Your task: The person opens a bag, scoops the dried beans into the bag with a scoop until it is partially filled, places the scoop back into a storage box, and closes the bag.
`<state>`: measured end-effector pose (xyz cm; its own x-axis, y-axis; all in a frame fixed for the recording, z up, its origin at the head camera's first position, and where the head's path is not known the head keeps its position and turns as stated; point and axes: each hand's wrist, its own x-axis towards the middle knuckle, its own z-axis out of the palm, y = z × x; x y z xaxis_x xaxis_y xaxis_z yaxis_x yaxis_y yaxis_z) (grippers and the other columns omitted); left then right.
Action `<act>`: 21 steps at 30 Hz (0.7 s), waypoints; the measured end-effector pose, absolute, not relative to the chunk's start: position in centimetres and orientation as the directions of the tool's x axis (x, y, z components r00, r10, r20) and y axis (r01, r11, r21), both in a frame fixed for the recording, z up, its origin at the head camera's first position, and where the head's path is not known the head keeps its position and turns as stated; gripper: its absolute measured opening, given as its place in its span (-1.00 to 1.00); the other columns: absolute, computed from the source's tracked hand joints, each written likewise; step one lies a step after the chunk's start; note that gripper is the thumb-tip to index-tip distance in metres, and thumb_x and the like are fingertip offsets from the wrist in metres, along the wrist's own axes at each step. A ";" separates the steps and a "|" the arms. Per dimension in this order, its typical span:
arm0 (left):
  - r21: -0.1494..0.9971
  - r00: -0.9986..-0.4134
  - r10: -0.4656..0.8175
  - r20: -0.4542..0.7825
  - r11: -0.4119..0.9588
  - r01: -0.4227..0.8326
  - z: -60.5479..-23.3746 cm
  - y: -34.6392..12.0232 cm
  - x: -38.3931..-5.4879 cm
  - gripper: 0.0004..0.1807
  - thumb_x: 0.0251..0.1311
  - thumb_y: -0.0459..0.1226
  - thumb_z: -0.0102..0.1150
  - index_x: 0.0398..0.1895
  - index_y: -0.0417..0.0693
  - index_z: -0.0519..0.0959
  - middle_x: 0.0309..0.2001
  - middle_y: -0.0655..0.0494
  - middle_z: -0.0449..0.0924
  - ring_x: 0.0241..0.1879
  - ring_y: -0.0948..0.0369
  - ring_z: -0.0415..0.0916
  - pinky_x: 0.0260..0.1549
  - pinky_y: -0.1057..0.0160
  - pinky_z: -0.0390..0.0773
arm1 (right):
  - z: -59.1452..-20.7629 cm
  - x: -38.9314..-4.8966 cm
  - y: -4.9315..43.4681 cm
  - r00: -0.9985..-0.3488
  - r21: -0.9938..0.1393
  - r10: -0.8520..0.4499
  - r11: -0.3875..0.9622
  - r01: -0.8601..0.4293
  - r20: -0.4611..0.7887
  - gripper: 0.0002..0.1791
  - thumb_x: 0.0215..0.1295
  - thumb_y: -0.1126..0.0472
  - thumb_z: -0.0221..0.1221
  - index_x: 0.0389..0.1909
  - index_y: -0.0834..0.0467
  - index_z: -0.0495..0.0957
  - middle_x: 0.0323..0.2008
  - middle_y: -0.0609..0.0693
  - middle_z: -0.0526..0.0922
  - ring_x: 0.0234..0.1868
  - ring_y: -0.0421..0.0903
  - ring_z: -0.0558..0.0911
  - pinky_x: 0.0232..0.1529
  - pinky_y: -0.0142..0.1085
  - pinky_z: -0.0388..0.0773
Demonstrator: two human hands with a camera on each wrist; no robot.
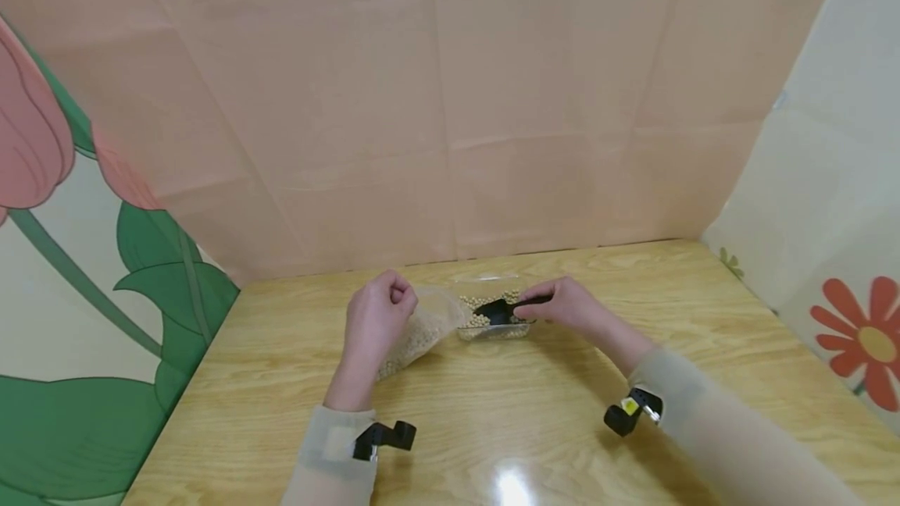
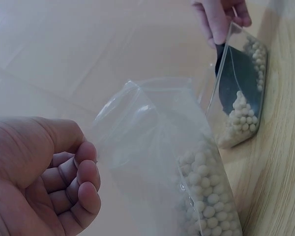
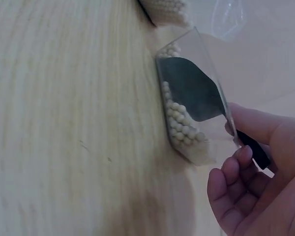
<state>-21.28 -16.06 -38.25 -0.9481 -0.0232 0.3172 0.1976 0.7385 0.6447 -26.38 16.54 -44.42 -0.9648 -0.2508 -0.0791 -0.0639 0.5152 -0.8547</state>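
My left hand [image 1: 376,315] pinches the edge of a clear plastic bag [image 2: 132,113] between thumb and curled fingers [image 2: 86,167]. Pale round pellets [image 2: 206,196] fill the bag's lower part, and its upper part stands up loosely. To the right is a clear rectangular container [image 1: 492,332] with more pale pellets [image 3: 179,120] in it. My right hand [image 1: 566,303] grips the handle of a black scoop [image 1: 494,311] at the container's right side. The scoop's broad blade [image 3: 191,88] lies inside among the pellets, seen through the clear wall.
Everything stands on a wood-grain table [image 1: 450,428]. A pinkish covering [image 1: 450,115] hangs behind its back edge. Flower-patterned panels [image 1: 169,287] rise at the left and right. A small black camera [image 1: 383,437] is strapped to each wrist.
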 end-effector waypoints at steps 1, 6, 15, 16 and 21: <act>0.646 -0.948 -0.025 0.317 0.738 0.197 -38.3 -16.0 -21.3 -0.94 0.42 -0.36 0.29 -0.25 -0.10 0.71 -0.42 0.14 0.69 -0.50 0.19 0.56 -0.40 0.14 0.59 | -44.6 -26.3 16.5 -0.966 -0.860 -0.242 0.507 -0.051 -0.086 -0.60 0.36 0.00 0.55 0.11 0.11 0.85 0.28 0.15 0.74 0.03 -0.01 0.76 0.05 -0.09 0.72; 0.645 -0.949 -0.026 0.315 0.739 0.194 -38.3 -15.8 -21.2 -0.94 0.42 -0.36 0.30 -0.25 -0.10 0.71 -0.42 0.14 0.69 -0.50 0.19 0.56 -0.40 0.14 0.59 | -45.2 -25.8 16.0 -0.974 -0.871 -0.202 0.491 -0.013 -0.099 -0.59 0.34 -0.03 0.57 0.09 0.09 0.85 0.19 0.12 0.80 -0.10 -0.01 0.78 0.04 -0.06 0.71; 0.649 -0.952 -0.030 0.303 0.738 0.184 -38.2 -15.9 -21.3 -0.94 0.42 -0.37 0.30 -0.26 -0.10 0.71 -0.42 0.14 0.69 -0.49 0.19 0.56 -0.39 0.15 0.59 | -45.4 -25.7 15.0 -0.984 -0.844 -0.152 0.536 -0.005 -0.090 -0.59 0.32 -0.10 0.56 0.08 0.02 0.87 0.23 0.09 0.78 0.05 0.00 0.67 0.16 -0.05 0.57; 0.650 -0.952 -0.031 0.303 0.737 0.183 -38.3 -15.9 -21.4 -0.93 0.42 -0.37 0.30 -0.26 -0.10 0.71 -0.42 0.14 0.69 -0.49 0.19 0.57 -0.39 0.15 0.59 | -45.5 -25.7 14.9 -0.984 -0.843 -0.153 0.539 -0.008 -0.088 -0.59 0.32 -0.10 0.56 0.08 0.02 0.87 0.24 0.10 0.77 0.10 0.02 0.67 0.19 -0.02 0.57; 0.651 -0.953 -0.022 0.303 0.734 0.190 -38.4 -15.9 -21.3 -0.93 0.42 -0.36 0.29 -0.26 -0.10 0.72 -0.42 0.14 0.69 -0.50 0.20 0.56 -0.38 0.13 0.60 | -45.7 -25.7 14.7 -0.986 -0.852 -0.149 0.523 -0.017 -0.072 -0.62 0.33 -0.05 0.57 0.07 0.04 0.87 0.26 0.16 0.75 0.30 0.15 0.64 0.31 0.09 0.55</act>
<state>-21.32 -15.92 -38.36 -0.9527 -0.0218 0.3031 0.1904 0.7345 0.6514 -25.69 14.66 -45.68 -0.9863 -0.1488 -0.0715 -0.0171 0.5230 -0.8522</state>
